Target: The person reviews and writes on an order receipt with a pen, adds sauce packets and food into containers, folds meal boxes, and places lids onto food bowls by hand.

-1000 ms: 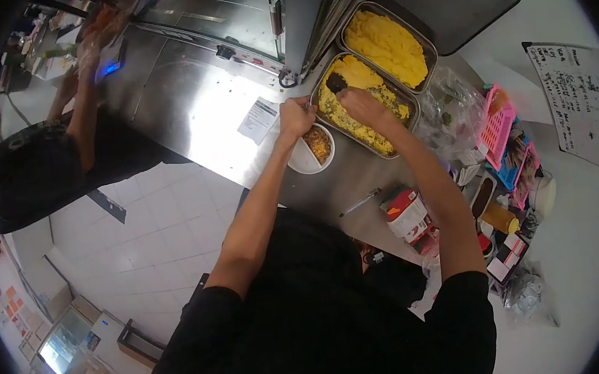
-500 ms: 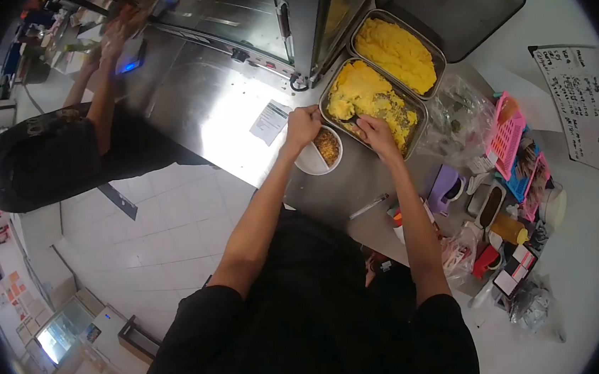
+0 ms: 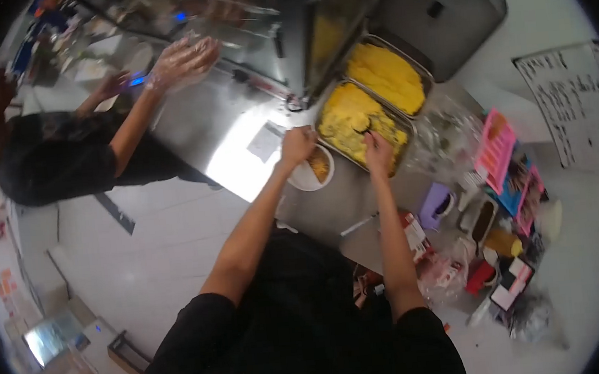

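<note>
My left hand (image 3: 299, 146) is closed on the upper rim of a white round bowl (image 3: 300, 180) on the steel counter. Crumbly orange-brown food (image 3: 319, 164) fills the bowl's right side; its left part looks white and bare. My right hand (image 3: 379, 153) grips the handle of a dark spoon (image 3: 365, 131) over the nearer metal pan (image 3: 354, 162). A lump of yellow food sits at the spoon's end. Soft yellow food (image 3: 346, 108), like mashed potato, covers much of this pan, with the bottom showing through in the lower part. The exact shape of the spoon is blurred.
A second pan of yellow food (image 3: 386, 72) stands behind, beside a dark lid (image 3: 442, 21). A glass cabinet borders the counter. Plastic bags, a pink basket (image 3: 494, 152) and a purple tape dispenser (image 3: 435, 205) crowd the right. At left, a co-worker's gloved hand (image 3: 185, 61) is raised.
My right hand has lifted the spoon slightly within the pan, now with a yellow lump on it. My left hand stays at the bowl. The co-worker's gloved hand has moved right; the view has shifted.
</note>
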{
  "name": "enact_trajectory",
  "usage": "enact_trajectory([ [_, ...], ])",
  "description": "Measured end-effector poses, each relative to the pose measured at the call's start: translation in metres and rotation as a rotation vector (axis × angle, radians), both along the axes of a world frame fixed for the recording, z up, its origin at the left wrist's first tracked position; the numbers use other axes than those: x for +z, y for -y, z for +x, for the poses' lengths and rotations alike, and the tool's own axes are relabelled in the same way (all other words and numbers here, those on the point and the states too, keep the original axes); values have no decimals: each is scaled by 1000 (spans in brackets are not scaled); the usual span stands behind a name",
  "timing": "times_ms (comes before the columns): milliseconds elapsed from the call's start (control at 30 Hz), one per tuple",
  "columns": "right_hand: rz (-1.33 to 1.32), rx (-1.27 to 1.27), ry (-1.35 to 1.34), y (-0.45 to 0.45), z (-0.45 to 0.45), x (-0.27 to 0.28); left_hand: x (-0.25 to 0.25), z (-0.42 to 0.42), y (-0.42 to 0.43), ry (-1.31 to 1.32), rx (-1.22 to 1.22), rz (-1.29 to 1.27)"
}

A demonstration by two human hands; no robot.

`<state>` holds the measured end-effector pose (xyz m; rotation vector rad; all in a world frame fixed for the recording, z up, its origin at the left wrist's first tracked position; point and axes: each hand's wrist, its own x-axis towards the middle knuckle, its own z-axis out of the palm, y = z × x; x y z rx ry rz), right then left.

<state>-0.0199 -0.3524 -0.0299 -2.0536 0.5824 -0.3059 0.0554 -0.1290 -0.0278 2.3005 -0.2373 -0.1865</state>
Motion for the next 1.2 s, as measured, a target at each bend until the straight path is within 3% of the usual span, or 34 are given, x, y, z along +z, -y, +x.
enact_trajectory([
  [33, -127, -49, 133, -4, 6, -7, -6, 2, 1, -24, -30, 67],
  [100, -322, -22, 131, -14, 16, 11, -1, 1, 5, -92, -25, 49],
  [200, -594, 266, -157, -30, 31, 3, 1, 2, 9, -89, -10, 84],
  [400, -601, 438, 48, -51, 50, 4, -4, 4, 7, -71, -8, 133],
  [600, -583, 780, 80, -45, 50, 11, -4, 1, 7, -117, 37, 49],
  [733, -285, 777, 141, -25, 39, 9, -8, 4, 8, -123, 130, 26],
  [833, 192, 603, -95, -2, 35, 7, 2, 5, 8, -164, 95, 27],
  [933, 291, 389, -146, 6, 33, 3, 9, 5, 8, -154, 66, 82],
  [1067, -208, 9, 174, -9, 44, 14, 11, 3, 11, -194, 66, 104],
  [1100, -341, 38, 137, -10, 47, 27, 7, 3, 11, -177, 57, 103],
  [1200, -647, 326, 235, -11, 64, -7, -5, 6, 11, -145, 48, 142],
])
